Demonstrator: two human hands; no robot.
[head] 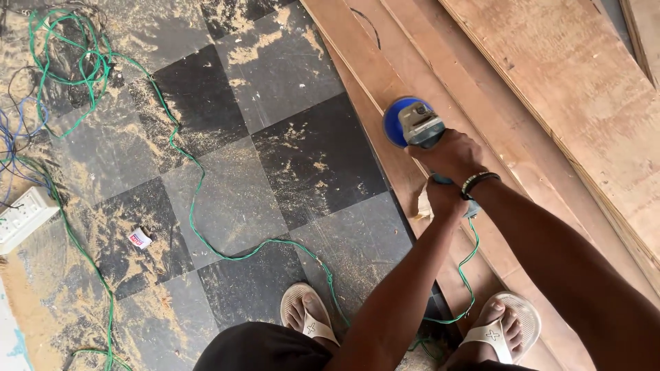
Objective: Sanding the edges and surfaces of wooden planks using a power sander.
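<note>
Here: angle grinder (417, 127), blue disc guard, set on edge of long plywood strip (357, 58). Right hand (450, 156) fingers clamped round its body; left hand (443, 198) wrapped on rear grip. Green cable (196, 227) trails across sawdusted tile floor (275, 172).

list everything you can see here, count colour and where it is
power sander: one, grey body with blue disc, on the plank edge, under both hands
wooden planks: several, light brown, laid along the right side
green cable: one long run, coiled top left, crossing the floor to the tool
power strip: one, white, left edge
floor tiles: black and grey checks, dusted with sawdust
small packet: one, white and red, lower left floor
sandals: two, white, bottom
wristband: one, dark, right wrist
right hand: gripping the sander
left hand: gripping its handle
</note>
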